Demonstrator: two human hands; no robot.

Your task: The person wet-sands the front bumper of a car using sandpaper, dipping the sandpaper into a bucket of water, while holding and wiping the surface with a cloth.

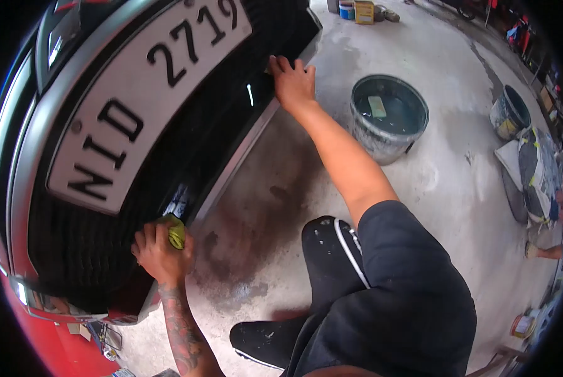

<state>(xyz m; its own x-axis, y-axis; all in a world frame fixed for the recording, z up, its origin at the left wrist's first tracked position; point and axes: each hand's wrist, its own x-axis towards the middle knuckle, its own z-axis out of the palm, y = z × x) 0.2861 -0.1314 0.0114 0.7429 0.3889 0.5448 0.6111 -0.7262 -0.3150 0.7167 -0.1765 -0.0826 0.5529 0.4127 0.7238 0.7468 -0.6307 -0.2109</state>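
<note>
My left hand is closed around a crumpled yellow-green cloth beside the lower edge of a car's black front bumper. Wet-looking white reflections show on the bumper just above that hand. Farther along the same edge, my right hand rests on the bumper with its fingers bent and slightly apart. Its fingertips are partly hidden, and I make out no object in them. Above both hands, a white number plate with black characters is fixed to the car front.
A bucket of water with a pale rectangular piece in it stands right of my right arm. Another bucket and a heap of cloth or bags lie farther right. Containers stand at the back. The concrete floor has damp patches.
</note>
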